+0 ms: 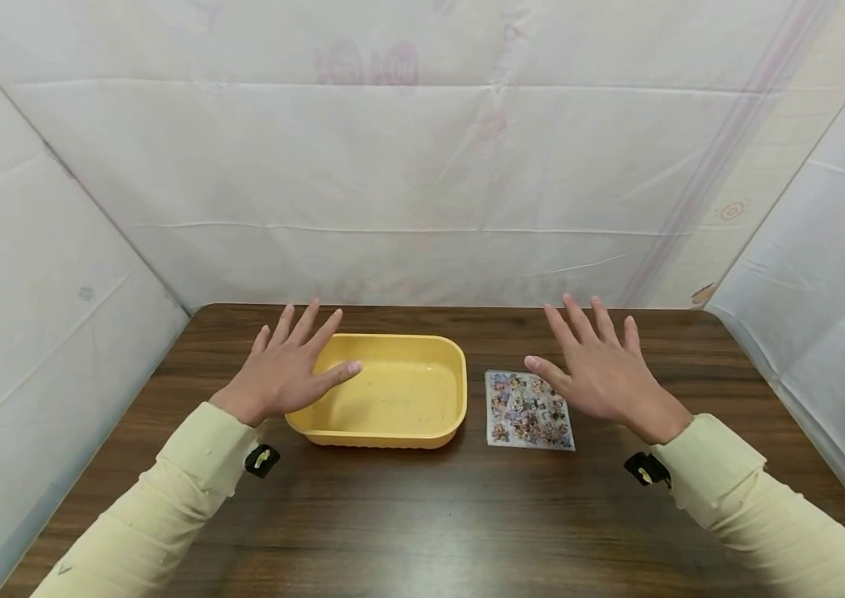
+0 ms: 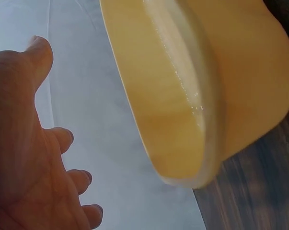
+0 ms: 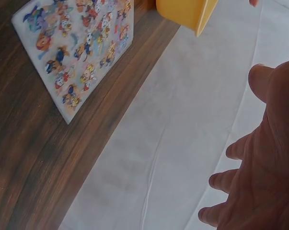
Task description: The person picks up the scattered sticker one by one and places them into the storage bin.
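So I'm holding my left grip (image 1: 282,375) and right grip (image 1: 606,378) spread, tub (image 1: 377,438) sitting thumb-side of the left, sheet (image 1: 529,412) lying thumb-side of the right.

Head view: left rim of the yellow tub (image 1: 385,437) partly hidden by the left hand (image 1: 283,370); far right corner of the patterned sheet (image 1: 523,415) behind the right hand (image 1: 605,374), printed figures too small to tell. Left wrist: tub cut off above; right wrist: tub and sheet likewise
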Tool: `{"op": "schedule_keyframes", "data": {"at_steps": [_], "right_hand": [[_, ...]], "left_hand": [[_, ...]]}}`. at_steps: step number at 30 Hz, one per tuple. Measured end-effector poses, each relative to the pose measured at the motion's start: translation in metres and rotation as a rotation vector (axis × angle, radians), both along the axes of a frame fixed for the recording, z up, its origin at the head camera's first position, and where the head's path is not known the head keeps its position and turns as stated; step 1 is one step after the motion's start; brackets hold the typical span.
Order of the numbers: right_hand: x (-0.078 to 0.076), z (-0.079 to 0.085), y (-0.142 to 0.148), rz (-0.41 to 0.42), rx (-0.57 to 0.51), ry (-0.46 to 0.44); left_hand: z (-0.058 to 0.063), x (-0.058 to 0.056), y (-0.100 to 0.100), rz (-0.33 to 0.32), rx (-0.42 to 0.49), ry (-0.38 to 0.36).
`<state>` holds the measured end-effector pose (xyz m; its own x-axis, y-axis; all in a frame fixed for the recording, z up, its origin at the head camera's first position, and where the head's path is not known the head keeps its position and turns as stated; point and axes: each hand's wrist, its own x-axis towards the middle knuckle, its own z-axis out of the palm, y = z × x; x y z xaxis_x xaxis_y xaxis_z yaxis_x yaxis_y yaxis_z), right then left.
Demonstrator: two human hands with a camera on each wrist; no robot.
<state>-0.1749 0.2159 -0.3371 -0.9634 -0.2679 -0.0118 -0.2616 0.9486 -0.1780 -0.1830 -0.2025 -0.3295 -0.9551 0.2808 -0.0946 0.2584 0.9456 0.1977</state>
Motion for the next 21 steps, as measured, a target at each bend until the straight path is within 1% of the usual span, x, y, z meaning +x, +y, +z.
{"op": "schedule_keyframes", "data": {"at_steps": [12,21], "right_hand": [[0.001,-0.004,0.007,0.002,-0.005,0.008],[0.001,-0.01,0.011,-0.007,-0.013,-0.003]], "left_hand": [[-0.006,0.001,-0.009,0.019,-0.008,-0.009],[-0.01,0.002,-0.014,0.029,-0.013,-0.009]]}}
